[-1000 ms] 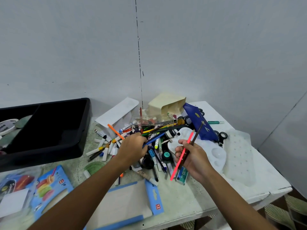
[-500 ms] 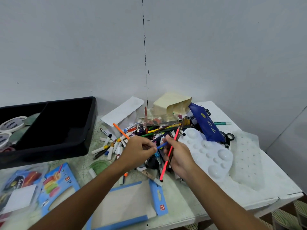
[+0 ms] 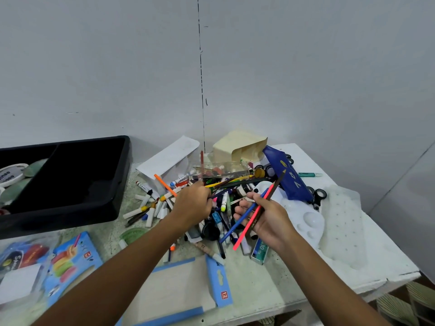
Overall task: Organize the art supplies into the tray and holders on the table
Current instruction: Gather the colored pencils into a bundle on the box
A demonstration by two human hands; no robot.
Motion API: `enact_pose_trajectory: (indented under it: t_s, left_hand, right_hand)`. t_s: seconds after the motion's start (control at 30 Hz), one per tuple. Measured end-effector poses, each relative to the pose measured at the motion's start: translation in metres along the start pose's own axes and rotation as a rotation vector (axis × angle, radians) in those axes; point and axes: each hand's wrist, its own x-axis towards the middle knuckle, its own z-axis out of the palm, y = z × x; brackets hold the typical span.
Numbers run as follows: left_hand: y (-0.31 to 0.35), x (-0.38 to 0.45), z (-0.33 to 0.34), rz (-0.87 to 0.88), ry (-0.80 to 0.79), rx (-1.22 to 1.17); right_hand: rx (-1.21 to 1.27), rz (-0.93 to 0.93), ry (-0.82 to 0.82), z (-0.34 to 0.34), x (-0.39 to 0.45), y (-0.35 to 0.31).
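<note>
Right hand [image 3: 270, 217], at 5 o'clock of the supply pile [image 3: 223, 191]: fingers [image 3: 242, 209] curled round three pencils held as a bundle, a blue pencil [image 3: 237, 225], a red pencil [image 3: 249, 228] and a brown pencil [image 3: 277, 182]. The bundle slants from 7 o'clock low to 1 o'clock high, clear of the counter [image 3: 254, 285].

Left hand [image 3: 191, 203], at 8 o'clock of the pile: knuckles up, fingers bent down into the heap. Whether they pinch anything cannot be told; the fingertips are hidden.

Black tray [image 3: 117, 184] stands at 9 o'clock of the pile, well apart from both hands, against the wall. White paint palette [image 3: 310, 222] lies at 3 o'clock of the right hand. Navy pencil case [image 3: 289, 177] leans at 1 o'clock. Blue crayon box [image 3: 70, 260] lies at 7 o'clock, near the counter edge.
</note>
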Motion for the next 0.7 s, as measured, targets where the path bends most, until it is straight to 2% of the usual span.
enact_pose_trajectory:
  t_s: [0.13,0.33,0.43,0.5,0.57,0.63,0.7]
  left_hand:
    - [0.001,-0.009,-0.013,-0.048,-0.048,-0.054]
    - [-0.001,-0.045,-0.047,-0.28,-0.111,-0.701]
    - [0.006,-0.064,-0.044,-0.287,-0.146,-0.712]
    - [0.01,-0.072,-0.039,-0.293,-0.07,-0.733]
    - [0.014,-0.08,-0.036,-0.394,0.133,-0.844]
    - [0.015,-0.086,-0.031,-0.633,0.276,-1.146]
    - [0.021,-0.09,-0.03,-0.851,0.237,-1.623]
  right_hand:
    - [0.003,0.048,-0.014,0.0,0.003,0.004]
    - [0.056,0.146,-0.033,0.021,0.01,0.02]
    - [0.115,0.117,-0.104,0.038,0.012,0.028]
    - [0.112,0.069,-0.11,0.045,0.013,0.031]
    - [0.132,0.02,-0.124,0.048,0.012,0.028]
    - [0.14,-0.047,-0.174,0.05,0.01,0.022]
    - [0.127,-0.109,-0.252,0.056,0.005,0.017]
